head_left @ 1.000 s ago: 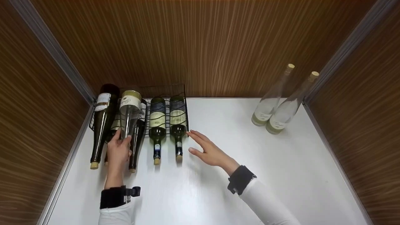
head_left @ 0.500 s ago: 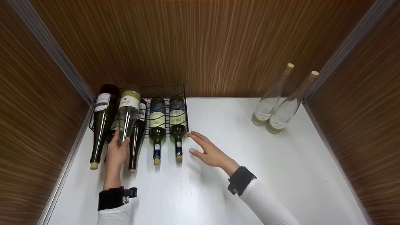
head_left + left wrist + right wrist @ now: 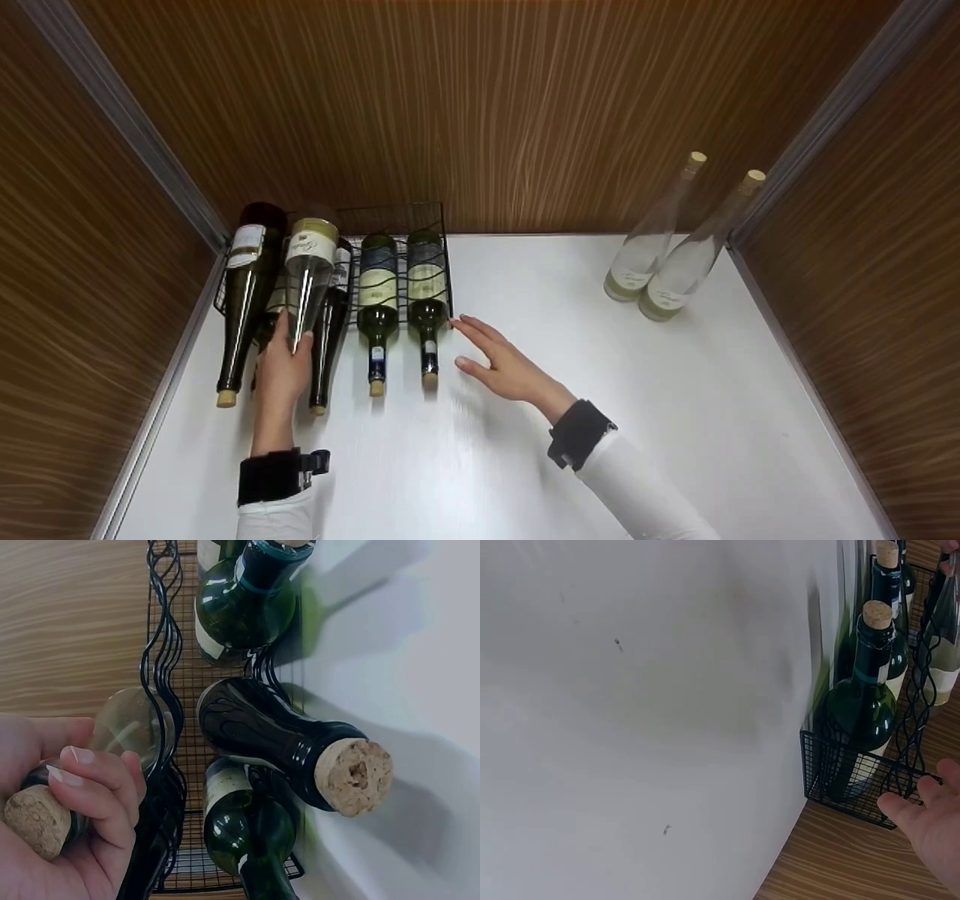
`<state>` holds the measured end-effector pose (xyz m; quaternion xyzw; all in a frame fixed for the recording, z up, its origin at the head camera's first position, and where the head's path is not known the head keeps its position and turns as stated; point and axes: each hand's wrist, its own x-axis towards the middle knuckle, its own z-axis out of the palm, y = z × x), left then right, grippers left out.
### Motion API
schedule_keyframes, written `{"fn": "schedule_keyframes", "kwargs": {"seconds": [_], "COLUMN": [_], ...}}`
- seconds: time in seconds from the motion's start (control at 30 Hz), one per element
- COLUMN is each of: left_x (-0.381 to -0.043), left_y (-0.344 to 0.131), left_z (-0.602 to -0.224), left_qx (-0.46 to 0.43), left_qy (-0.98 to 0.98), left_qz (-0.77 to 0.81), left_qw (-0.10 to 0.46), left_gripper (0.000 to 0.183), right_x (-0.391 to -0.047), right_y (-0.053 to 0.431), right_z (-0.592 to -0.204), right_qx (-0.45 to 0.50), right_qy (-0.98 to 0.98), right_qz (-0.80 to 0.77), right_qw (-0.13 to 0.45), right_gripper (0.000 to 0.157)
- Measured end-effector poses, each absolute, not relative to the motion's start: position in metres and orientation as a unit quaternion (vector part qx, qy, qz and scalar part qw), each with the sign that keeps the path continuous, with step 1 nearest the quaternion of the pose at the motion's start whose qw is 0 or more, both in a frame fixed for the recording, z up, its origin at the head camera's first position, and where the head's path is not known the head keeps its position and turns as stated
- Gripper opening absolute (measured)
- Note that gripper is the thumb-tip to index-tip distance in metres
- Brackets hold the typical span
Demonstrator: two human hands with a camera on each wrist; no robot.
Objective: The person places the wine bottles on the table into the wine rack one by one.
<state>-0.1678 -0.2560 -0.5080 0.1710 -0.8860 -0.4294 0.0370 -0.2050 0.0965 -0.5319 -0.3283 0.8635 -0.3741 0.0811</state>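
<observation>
My left hand (image 3: pixel 281 375) grips a clear glass bottle (image 3: pixel 310 244) by its neck; in the left wrist view the fingers curl round it just behind the cork (image 3: pixel 37 821). The labelled base points to the back, over a black wire bottle rack (image 3: pixel 855 769). Dark brown bottles lie on either side of it, the left one (image 3: pixel 244 300) set on the upper tier. Two green wine bottles (image 3: pixel 377 300) occupy the lower tier to the right. My right hand (image 3: pixel 506 367) has its fingers extended, fingertips right at the rack's right front corner.
Two clear corked bottles (image 3: pixel 671 289) stand upright at the back right. The white tabletop (image 3: pixel 525 285) is bounded by wood-grain panels (image 3: pixel 480 112) at the back and sides. Several corked necks jut forward from the rack.
My left hand has shifted slightly left and toward me along the clear bottle's neck. The bottle has turned a little, its label facing up more. My right hand stays in place.
</observation>
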Motion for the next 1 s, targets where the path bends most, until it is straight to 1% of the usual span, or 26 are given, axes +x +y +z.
{"fn": "schedule_keyframes", "kwargs": {"seconds": [0.23,0.33,0.5,0.67,0.77,0.83,1.0], "left_x": [-0.168,-0.167,-0.164,-0.163,-0.165,-0.166,-0.165], "left_y": [-0.253,-0.251,-0.245,-0.239,-0.236,-0.234,-0.228], "left_z": [-0.507,-0.507,-0.51,-0.515,-0.515,-0.514,-0.511], "left_qx": [0.175,0.184,0.177,0.129,0.107,0.099,0.087], "left_qy": [-0.899,-0.905,-0.914,-0.931,-0.934,-0.936,-0.938], "left_qz": [-0.4,-0.381,-0.348,-0.284,-0.248,-0.235,-0.227], "left_qw": [0.036,0.048,0.108,0.191,0.232,0.244,0.246], "left_gripper": [0.066,0.069,0.065,0.054,0.049,0.05,0.057], "right_x": [-0.206,-0.207,-0.206,-0.206,-0.205,-0.205,-0.205], "right_y": [0.103,0.106,0.111,0.116,0.119,0.122,0.129], "right_z": [-0.533,-0.535,-0.539,-0.547,-0.55,-0.552,-0.555], "right_qx": [-0.319,-0.32,-0.315,-0.304,-0.298,-0.294,-0.288], "right_qy": [0.869,0.869,0.875,0.884,0.886,0.886,0.888], "right_qz": [-0.371,-0.372,-0.361,-0.349,-0.349,-0.352,-0.353], "right_qw": [0.07,0.063,0.066,0.07,0.071,0.07,0.066], "right_gripper": [0.065,0.064,0.064,0.066,0.066,0.066,0.066]}}
